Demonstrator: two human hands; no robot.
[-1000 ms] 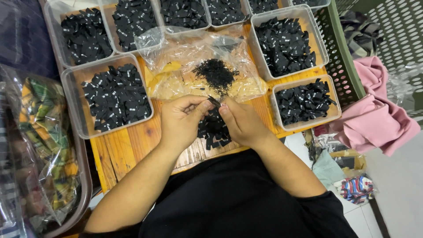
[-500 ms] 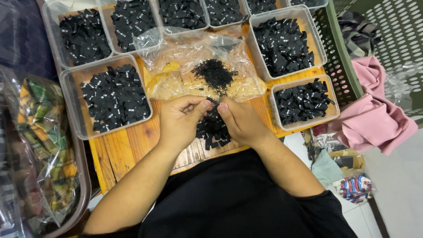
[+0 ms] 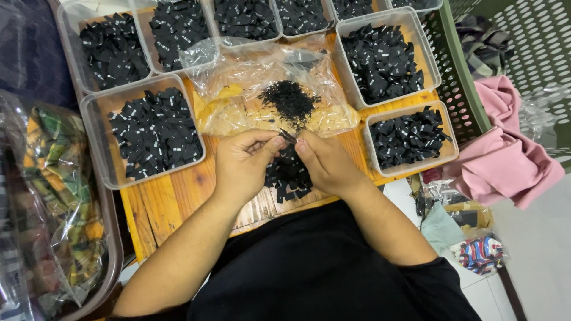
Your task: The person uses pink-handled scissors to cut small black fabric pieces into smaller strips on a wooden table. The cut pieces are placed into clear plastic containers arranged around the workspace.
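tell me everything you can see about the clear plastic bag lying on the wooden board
The clear plastic bag is thin, crinkled and glossy, spread flat and open on the wooden board among the clear tubs of black pieces. A loose heap of fine black bits sits on it, right of middle. Yellowish patches show through the film on the left and along its near edge. Its far edge runs up against the tubs behind. The left hand and right hand work just past its near edge; whether they touch it is unclear.
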